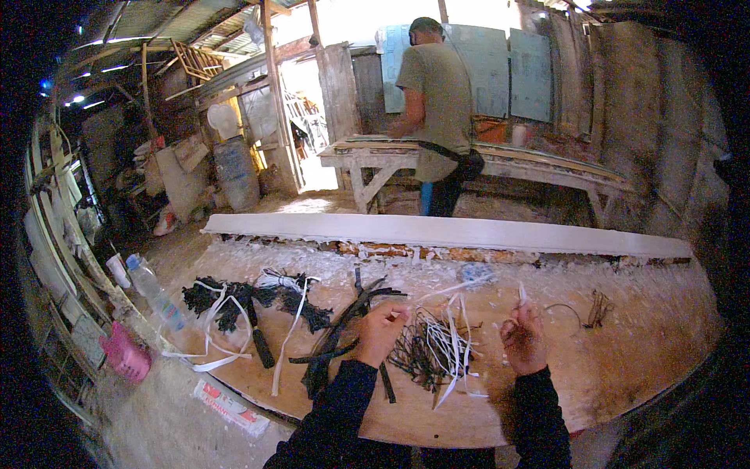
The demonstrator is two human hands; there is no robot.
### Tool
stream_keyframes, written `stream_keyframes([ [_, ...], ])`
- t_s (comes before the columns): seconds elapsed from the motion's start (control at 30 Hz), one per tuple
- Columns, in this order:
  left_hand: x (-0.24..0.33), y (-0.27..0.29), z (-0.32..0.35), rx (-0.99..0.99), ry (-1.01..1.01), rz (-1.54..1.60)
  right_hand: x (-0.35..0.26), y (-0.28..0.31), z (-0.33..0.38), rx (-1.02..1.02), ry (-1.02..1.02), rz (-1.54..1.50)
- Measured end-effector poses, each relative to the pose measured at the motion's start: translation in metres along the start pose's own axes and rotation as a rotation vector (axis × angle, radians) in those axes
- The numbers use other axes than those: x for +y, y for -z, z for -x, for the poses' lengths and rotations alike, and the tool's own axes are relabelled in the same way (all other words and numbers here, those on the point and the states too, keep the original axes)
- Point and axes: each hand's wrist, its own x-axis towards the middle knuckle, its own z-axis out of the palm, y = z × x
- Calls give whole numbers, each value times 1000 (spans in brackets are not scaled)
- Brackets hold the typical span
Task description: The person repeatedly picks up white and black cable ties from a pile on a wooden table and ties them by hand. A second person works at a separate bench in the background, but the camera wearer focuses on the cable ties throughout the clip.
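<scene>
Fingers of left hand [380, 328] and right hand [522, 338] pinch 1 white strip [457, 288] taut over the counter [625, 352] for sorting.

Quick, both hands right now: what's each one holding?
Left hand: closed, pinching one end of a white strip above the pile of strips.
Right hand: closed on a short white strip end that sticks up.
</scene>
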Motion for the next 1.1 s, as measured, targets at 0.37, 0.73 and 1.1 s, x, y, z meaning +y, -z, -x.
stream_keyframes([
  [0.37,27,-27,26,-373,468,600,32,-38,17,170,-308,503],
  [0.73,18,-32,35,-467,479,724,48,-24,16,-18,-242,715],
  [1.1,28,-29,35,-483,495,750,52,-16,15,-59,-121,827],
])
